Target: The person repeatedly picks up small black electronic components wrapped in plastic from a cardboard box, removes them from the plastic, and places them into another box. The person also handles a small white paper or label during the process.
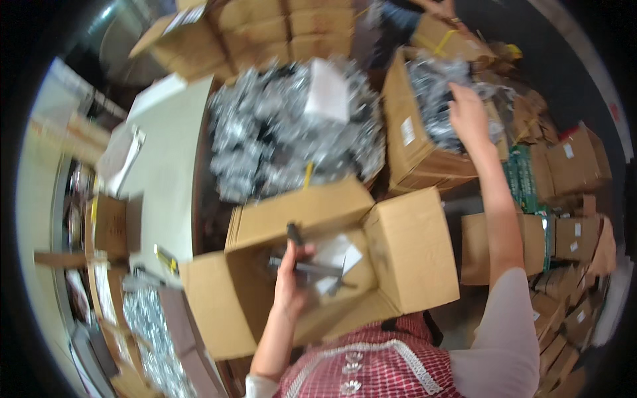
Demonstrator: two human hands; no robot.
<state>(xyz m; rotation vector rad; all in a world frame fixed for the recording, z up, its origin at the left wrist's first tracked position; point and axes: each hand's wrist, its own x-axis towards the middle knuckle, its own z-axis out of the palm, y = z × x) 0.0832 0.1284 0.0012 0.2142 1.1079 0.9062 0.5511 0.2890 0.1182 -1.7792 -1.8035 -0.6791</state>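
Observation:
In front of me stands an open cardboard box [415, 255] with its flaps folded out. Over its inside, my left hand [288, 282] is closed round a dark slim bar [294, 232], whose upper end sticks out above the thumb. Inside the box, beyond my fingers, lie more dark bar-shaped pieces [318, 268] and white paper [342, 252]. Stretched out to the far right, my right hand [470, 116] is over a second carton [408, 142] filled with clear plastic-wrapped dark items [431, 86]. Its fingers are apart and slightly blurred, with nothing visible in them.
A large heap of plastic-wrapped parts [252, 132] with a white sheet lies beyond the box. On the left are a pale tabletop [166, 152] and a yellow cutter [166, 259]. Stacked cartons [577, 159] fill the right side. Another person's arms [438, 8] show at the top.

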